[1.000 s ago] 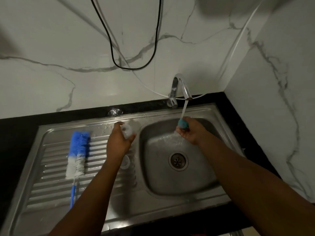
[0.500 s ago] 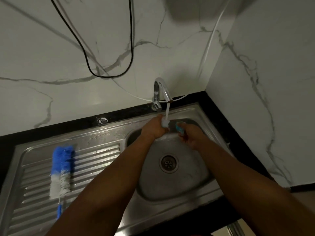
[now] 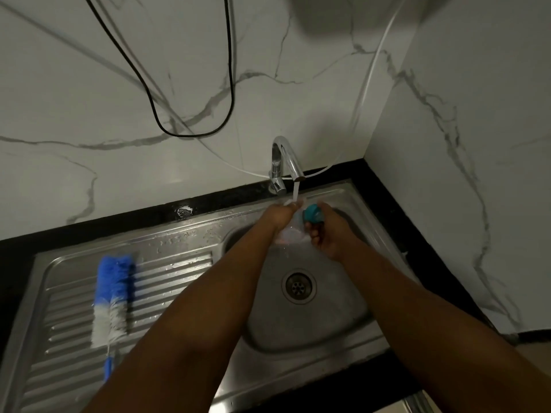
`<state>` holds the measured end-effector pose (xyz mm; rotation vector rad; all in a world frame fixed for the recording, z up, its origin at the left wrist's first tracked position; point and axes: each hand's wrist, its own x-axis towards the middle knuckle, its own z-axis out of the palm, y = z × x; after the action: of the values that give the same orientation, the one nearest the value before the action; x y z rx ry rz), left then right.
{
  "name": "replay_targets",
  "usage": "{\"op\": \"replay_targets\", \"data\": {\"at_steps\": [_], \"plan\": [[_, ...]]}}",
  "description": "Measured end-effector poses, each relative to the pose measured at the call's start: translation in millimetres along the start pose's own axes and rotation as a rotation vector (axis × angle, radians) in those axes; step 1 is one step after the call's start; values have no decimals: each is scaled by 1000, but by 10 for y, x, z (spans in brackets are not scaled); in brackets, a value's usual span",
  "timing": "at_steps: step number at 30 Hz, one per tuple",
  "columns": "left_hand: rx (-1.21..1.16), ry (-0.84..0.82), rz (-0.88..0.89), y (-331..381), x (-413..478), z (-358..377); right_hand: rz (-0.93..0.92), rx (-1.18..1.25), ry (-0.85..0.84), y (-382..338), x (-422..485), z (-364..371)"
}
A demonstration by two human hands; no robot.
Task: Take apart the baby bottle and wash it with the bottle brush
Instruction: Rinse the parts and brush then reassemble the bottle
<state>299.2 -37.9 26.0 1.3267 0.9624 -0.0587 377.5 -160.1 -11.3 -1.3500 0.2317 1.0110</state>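
Both hands are over the sink basin under the running tap (image 3: 287, 162). My left hand (image 3: 277, 216) grips a clear bottle part (image 3: 290, 234) right where the water stream lands; which part it is I cannot tell. Beside it, my right hand (image 3: 326, 231) is closed on a teal bottle ring (image 3: 313, 214), touching the clear part. The blue and white bottle brush (image 3: 111, 293) lies untouched on the ribbed drainboard at the left, handle toward me.
The steel sink (image 3: 351, 323) has a drain (image 3: 299, 286) in the middle of the basin and a wet drainboard (image 3: 179, 263) at the left. A black cable (image 3: 190, 134) and a clear hose (image 3: 366, 81) hang on the marble wall. A wall closes the right side.
My left hand has left the drainboard with the clear part and come under the tap beside my right hand. The view has tilted and shifted right.
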Motion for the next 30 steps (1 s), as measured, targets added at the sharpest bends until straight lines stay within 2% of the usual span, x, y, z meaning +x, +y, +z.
{"op": "replay_targets", "data": {"at_steps": [2,4,10,15,20,22,25,27,29,30], "plan": [[-173,-99,-149,53,-67,11,25,7,-13,-49,-10,38],[-247,-116,-212,23,-94,-15,38,20,-26,-94,-11,101],[-342,-64,-250,-108,-180,-330,84,35,-38,-105,12,408],[-420,-55,-244,-135,-331,-622,129,154,-76,-89,-12,657],[-382,-48,-296,-233,-432,-853,129,96,-92,-2,-37,623],[-339,-32,-325,-311,-470,-937,110,-102,-79,65,-65,517],[-205,-6,-318,-427,-580,-1010,73,-687,-18,167,-135,392],[-54,11,-265,-429,-657,-1057,68,-1027,-16,167,-178,356],[181,-9,-248,-382,-774,-1098,60,-1246,-67,138,-241,388],[285,-20,-254,-349,-833,-1119,-9,-1328,-85,130,-262,430]]}}
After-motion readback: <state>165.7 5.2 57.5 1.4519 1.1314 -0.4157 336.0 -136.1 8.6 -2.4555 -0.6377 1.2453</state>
